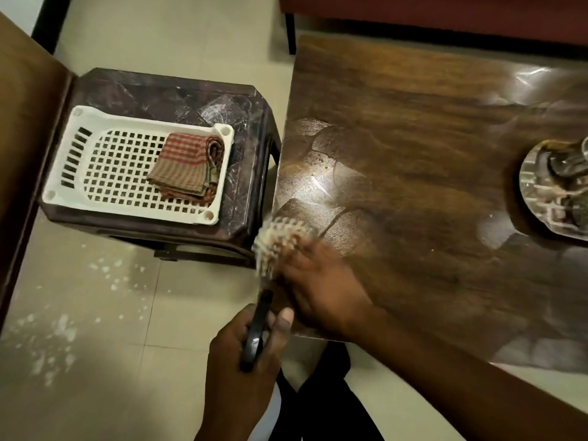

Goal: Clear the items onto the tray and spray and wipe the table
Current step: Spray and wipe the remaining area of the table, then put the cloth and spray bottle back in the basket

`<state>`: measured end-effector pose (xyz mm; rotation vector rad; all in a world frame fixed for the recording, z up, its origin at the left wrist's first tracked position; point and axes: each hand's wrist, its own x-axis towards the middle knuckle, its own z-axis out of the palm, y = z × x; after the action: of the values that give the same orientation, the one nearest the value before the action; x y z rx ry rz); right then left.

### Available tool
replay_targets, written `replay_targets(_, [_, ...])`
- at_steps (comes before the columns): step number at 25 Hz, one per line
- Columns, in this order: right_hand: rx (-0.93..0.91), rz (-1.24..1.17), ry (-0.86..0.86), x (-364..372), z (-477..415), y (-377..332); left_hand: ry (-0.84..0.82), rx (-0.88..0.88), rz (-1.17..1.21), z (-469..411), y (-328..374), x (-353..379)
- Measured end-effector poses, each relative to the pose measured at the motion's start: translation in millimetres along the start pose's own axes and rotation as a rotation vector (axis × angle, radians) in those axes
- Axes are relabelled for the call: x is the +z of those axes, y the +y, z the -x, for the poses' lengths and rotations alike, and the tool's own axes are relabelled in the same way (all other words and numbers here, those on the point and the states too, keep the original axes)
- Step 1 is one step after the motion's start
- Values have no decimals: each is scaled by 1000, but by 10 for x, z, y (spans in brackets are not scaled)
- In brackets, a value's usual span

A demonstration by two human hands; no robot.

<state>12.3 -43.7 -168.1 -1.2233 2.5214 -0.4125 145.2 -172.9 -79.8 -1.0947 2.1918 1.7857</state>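
Note:
My right hand holds a white checked cloth against the front left corner of the wooden table; both are motion-blurred. My left hand grips a slim black object just off the table's edge, below that corner. A white perforated tray sits on a dark stool left of the table, with a folded red and brown checked cloth inside it. A steel plate carrying a glass stands at the table's right edge, partly cut off by the frame.
White specks lie scattered on the tiled floor at the lower left. A brown wooden panel rises along the left edge. Dark furniture runs behind the table. The tabletop shows wet, shiny streaks.

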Motion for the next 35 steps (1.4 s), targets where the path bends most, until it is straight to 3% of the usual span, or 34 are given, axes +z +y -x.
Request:
replay_targets(3, [-551,-3,-212,103,393,-48,-2,39,-20,-121,-3,-12])
replay_targets(5, [-637,40,-247,-19,166,270,-13,45,-36,-157,-19,1])
replay_targets(7, [-454,59,-194,-228,-327,623,11,51,-92,-175,-54,-5])
replay_targets(10, [20,139,43,-702,-1203,1352,57,101,-176,-176,-81,1])
replay_targets(12, [368,74,142,-993,-1592,1800,78,67,-187,-166,-60,26])
replay_targets(14, [601,-33,185,-1093,-1728,1950,55,13,-99,-121,3,-10])
replay_targets(17, [534,-36,187,-867,-1450,1462,-122,-31,-11,-22,201,-95])
replay_targets(22, [44,-29,-63,-49,103,121,159,127,-21,-17,433,29])
replay_targets(24, [-84,28,-79,183,759,-12,202,114,-76,8,460,83])
replay_targets(26, [-48,21,-51,279,1276,84,113,60,-87,75,417,11])
replay_targets(30, [275,-63,108,362,1996,103,-124,-36,-12,207,435,-181])
replay_targets(33, [548,-158,200,425,1892,-317,35,-109,-91,340,387,-102])
replay_targets(35, [557,-288,201,329,1611,-617,89,-110,-80,511,495,-110])
